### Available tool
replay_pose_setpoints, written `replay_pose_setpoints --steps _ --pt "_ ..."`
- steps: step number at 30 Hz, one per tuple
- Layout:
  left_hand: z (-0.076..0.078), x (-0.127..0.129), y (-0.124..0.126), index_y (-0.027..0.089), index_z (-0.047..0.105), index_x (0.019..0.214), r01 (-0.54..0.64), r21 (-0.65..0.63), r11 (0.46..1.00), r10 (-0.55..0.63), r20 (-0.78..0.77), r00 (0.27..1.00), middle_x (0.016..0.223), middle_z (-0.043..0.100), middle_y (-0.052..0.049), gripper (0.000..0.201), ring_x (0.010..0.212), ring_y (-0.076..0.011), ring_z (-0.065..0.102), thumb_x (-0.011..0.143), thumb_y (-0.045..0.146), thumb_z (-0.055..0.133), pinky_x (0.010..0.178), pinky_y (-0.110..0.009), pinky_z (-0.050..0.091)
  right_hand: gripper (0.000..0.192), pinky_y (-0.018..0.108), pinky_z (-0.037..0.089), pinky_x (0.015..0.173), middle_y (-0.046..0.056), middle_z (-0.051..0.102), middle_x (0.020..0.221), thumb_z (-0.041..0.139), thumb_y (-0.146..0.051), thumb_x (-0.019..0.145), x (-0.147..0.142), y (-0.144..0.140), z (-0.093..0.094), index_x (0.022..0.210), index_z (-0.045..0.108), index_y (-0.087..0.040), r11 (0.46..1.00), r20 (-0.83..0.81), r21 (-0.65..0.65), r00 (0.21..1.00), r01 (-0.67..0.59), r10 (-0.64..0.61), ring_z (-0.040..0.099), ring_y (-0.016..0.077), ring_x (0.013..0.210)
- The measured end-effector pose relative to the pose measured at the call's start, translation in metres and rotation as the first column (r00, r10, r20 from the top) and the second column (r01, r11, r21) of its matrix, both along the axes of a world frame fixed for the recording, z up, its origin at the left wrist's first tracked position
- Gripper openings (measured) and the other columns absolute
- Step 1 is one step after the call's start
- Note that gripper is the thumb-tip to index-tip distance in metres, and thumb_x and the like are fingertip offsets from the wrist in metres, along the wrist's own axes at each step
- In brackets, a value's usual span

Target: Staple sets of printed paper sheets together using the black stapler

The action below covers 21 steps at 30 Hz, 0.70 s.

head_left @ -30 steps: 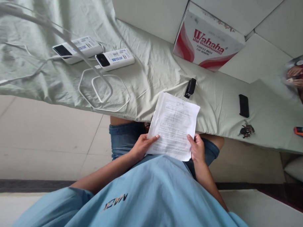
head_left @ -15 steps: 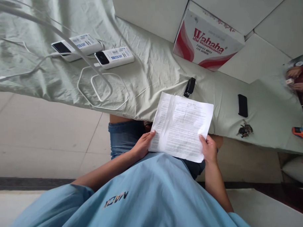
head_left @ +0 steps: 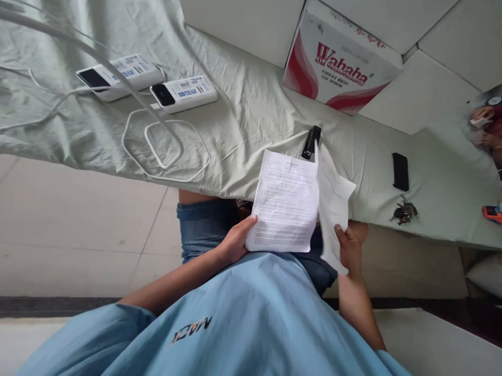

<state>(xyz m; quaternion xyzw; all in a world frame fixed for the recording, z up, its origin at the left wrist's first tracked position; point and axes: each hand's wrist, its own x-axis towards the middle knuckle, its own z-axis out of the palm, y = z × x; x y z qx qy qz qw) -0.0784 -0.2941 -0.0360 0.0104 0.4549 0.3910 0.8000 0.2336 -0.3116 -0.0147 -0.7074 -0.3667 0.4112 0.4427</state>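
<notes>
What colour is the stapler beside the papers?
Black: the stapler lies on the pale green sheet, seen best in the head view.

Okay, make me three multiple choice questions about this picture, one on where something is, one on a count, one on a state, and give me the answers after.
1. Where does the black stapler lie?
A. on the floor tiles
B. on the pale green sheet, just beyond the papers
C. on the Wahaha box

2. How many white power banks lie on the sheet?
A. one
B. two
C. four

3. How are the printed papers held?
A. stacked in one hand
B. lying flat on the sheet
C. split between both hands

Answers: 1 B, it rests on the sheet above the pages' top edge. 2 B, two lie side by side by the white cables. 3 C, the left hand holds the printed page, the right hand a turned sheet.
</notes>
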Motion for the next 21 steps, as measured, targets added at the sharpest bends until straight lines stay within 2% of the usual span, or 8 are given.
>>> replay_pose_setpoints --steps 4,8,12,16,21 --pt "0.001 -0.002 0.001 0.01 0.077 0.118 -0.002 -0.044 0.999 0.004 0.039 0.999 0.111 0.082 -0.016 0.037 0.102 -0.0301 0.079 0.1 0.041 0.064 0.094 -0.041 0.063 0.045 0.04 0.058 0.092 0.003 0.084 0.103 0.077 -0.064 0.081 -0.02 0.01 -0.003 0.104 0.08 -0.026 0.998 0.089 0.002 0.994 -0.061 0.061 0.075 0.0274 0.096" --pt "0.005 -0.003 0.001 0.01 0.077 0.119 -0.008 0.007 1.0 0.007 0.072 0.997 0.113 0.082 -0.016 0.044 0.11 -0.0314 0.077 0.101 0.048 0.063 0.099 -0.04 0.062 0.043 0.038 0.057 0.088 0.003 0.082 0.098 0.074 -0.064 0.085 -0.03 0.014 -0.008 0.099 0.079 -0.023 0.992 0.147 0.032 0.982 -0.121 0.115 0.072 0.0262 0.092" --pt "0.006 -0.004 0.002 0.008 0.077 0.12 -0.023 -0.046 0.999 0.024 0.029 0.999 0.109 0.083 -0.016 0.039 0.103 -0.0301 0.078 0.103 0.039 0.06 0.095 -0.04 0.063 0.04 0.036 0.056 0.086 0.003 0.082 0.098 0.073 -0.063 0.087 -0.034 0.017 -0.011 0.097 0.079 -0.024 0.988 0.17 0.048 0.976 -0.147 0.137 0.072 0.025 0.09" --pt "0.006 -0.005 0.002 0.006 0.076 0.122 -0.039 -0.071 0.997 0.039 0.004 0.999 0.107 0.082 -0.017 0.036 0.096 -0.0285 0.079 0.104 0.031 0.057 0.092 -0.039 0.064 0.045 0.036 0.056 0.086 0.004 0.082 0.099 0.071 -0.065 0.088 -0.036 0.021 -0.013 0.1 0.078 -0.022 0.985 0.196 0.049 0.969 -0.164 0.151 0.071 0.0244 0.09" --pt "0.005 -0.006 -0.001 0.009 0.075 0.124 -0.046 0.011 0.999 0.045 0.049 0.998 0.11 0.082 -0.016 0.033 0.092 -0.0271 0.078 0.099 0.027 0.065 0.082 -0.036 0.063 0.045 0.035 0.056 0.085 0.004 0.081 0.099 0.07 -0.064 0.09 -0.035 0.024 -0.015 0.101 0.077 -0.021 0.98 0.208 0.056 0.962 -0.192 0.177 0.071 0.0234 0.089"
